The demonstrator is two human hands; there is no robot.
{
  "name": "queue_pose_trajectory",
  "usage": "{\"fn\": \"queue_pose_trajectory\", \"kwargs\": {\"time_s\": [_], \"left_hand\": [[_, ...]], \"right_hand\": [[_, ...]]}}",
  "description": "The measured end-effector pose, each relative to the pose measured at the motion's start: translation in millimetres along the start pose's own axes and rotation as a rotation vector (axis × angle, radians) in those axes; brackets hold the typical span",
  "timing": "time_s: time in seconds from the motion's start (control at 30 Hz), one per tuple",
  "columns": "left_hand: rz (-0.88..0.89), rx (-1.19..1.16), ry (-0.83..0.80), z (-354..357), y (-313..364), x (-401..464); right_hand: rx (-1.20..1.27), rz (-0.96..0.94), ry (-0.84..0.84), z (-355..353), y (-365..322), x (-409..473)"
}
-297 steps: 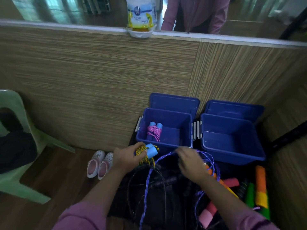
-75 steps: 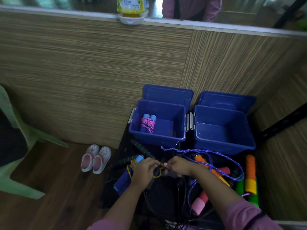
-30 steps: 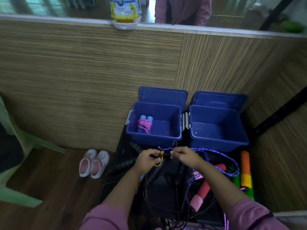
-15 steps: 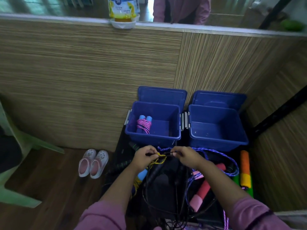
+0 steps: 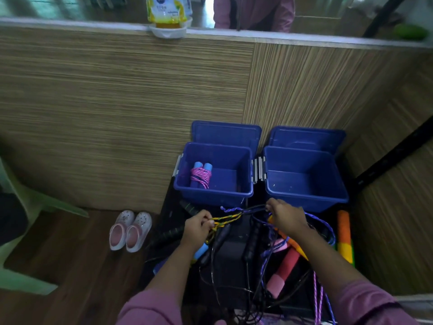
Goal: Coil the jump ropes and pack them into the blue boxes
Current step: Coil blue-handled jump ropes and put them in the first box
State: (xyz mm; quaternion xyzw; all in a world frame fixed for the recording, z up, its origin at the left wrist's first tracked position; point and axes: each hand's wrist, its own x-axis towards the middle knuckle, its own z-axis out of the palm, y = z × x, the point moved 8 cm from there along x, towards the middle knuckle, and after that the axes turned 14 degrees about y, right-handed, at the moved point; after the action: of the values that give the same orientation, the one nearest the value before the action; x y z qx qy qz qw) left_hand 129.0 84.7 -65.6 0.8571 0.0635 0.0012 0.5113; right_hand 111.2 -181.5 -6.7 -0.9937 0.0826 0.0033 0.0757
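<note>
Two open blue boxes stand against the wooden wall. The left box [image 5: 214, 197] holds a coiled pink rope with light blue handles [image 5: 200, 175]; the right box [image 5: 304, 198] looks empty. In front of them my left hand [image 5: 198, 227] grips a yellow rope [image 5: 228, 219], whose light blue handle [image 5: 201, 250] hangs below my wrist. My right hand [image 5: 284, 215] pinches a tangle of black and purple rope [image 5: 243, 208]. The yellow rope stretches between both hands.
A heap of ropes lies on a dark surface below my hands: black cords [image 5: 248, 245], pink foam handles [image 5: 282, 269], an orange-yellow-green handle [image 5: 344, 238]. Small pink shoes [image 5: 130, 229] sit on the wooden floor at left, beside a green chair [image 5: 14, 231].
My hands have drawn apart, the right one moving right toward the right box, pulling the yellow rope taut from the tangle. The camera view has barely shifted.
</note>
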Motion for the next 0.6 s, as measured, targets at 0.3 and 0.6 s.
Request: {"fn": "queue_pose_trajectory", "kwargs": {"time_s": [0.3,0.6], "left_hand": [[0.422,0.313,-0.141,-7,-1,-34],[0.608,0.568,-0.124,1,-2,-44]], "right_hand": [[-0.277,-0.037,0.026,20,-2,-11],[-0.23,-0.515,0.307,31,-71,-31]]}}
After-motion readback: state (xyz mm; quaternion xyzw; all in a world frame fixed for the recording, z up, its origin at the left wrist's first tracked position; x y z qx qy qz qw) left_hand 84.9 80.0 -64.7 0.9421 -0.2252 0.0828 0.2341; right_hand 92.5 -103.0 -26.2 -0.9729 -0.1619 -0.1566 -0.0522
